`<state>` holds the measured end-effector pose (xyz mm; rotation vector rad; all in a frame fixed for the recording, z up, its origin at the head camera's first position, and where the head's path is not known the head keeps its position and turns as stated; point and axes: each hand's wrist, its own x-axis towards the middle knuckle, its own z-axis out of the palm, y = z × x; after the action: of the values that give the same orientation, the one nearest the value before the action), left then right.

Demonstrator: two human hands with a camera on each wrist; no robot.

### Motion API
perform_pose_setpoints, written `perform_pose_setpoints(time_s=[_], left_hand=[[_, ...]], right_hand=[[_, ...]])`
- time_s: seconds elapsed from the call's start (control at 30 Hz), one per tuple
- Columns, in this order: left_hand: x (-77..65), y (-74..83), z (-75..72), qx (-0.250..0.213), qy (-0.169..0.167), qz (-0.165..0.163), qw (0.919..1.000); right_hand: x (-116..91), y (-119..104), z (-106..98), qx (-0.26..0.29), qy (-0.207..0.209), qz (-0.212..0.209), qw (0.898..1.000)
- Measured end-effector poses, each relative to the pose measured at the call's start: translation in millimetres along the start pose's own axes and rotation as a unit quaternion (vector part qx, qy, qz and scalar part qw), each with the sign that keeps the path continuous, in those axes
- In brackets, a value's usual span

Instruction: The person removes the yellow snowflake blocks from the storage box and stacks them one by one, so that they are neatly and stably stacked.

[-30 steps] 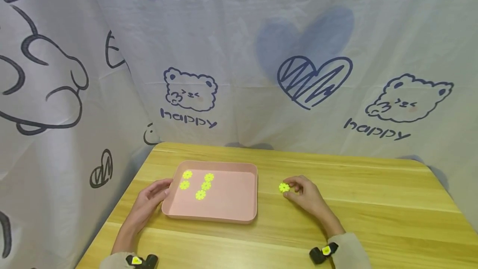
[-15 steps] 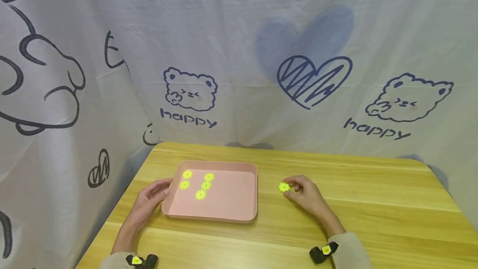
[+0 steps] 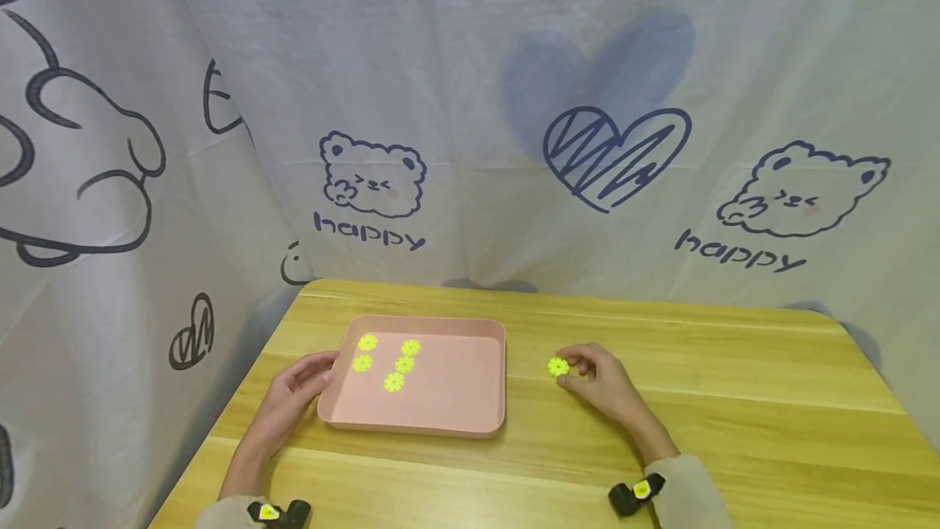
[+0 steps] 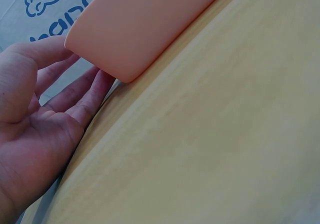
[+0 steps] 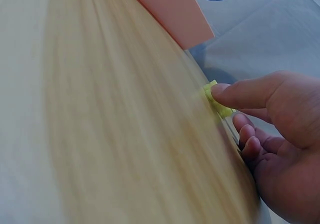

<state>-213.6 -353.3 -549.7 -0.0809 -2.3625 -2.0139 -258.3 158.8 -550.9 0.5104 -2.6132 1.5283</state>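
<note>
A shallow pink tray (image 3: 455,398) lies on the table. My left hand (image 3: 297,390) is at its left side, its fingers and thumb touching the outer wall; in the left wrist view the thumb and fingertips meet the tray's corner (image 4: 120,39). Several yellow flower-shaped notched discs (image 3: 405,365) lie flat in the tray's left half, two at the far left and three in a slanting row. To the right of the tray, my right hand (image 3: 605,386) pinches another yellow notched disc (image 3: 558,366) by its edge, between thumb and fingers. Its lower edge is close to the tabletop.
The wooden table (image 3: 734,398) has rounded far corners. A white curtain (image 3: 470,104) with blue drawings hangs behind it and along the left. Small black devices (image 3: 637,495) are strapped at both wrists.
The head view has shifted very slightly. Both hands, the tray and the discs keep their places.
</note>
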Motion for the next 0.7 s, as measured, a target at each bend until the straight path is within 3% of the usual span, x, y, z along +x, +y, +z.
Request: perform_pose_setpoints(time_s=[0.43, 0.7], left_hand=[[0.7, -1.7, -0.2, -0.007, -0.004, 0.001, 1.0], [1.7, -2.3, -0.4, 0.005, 0.003, 0.001, 1.0]], right_hand=[[-2, 1, -5, 0.032, 0.002, 0.006, 0.999], [0, -29, -5, 0.022, 0.012, -0.029, 0.999]])
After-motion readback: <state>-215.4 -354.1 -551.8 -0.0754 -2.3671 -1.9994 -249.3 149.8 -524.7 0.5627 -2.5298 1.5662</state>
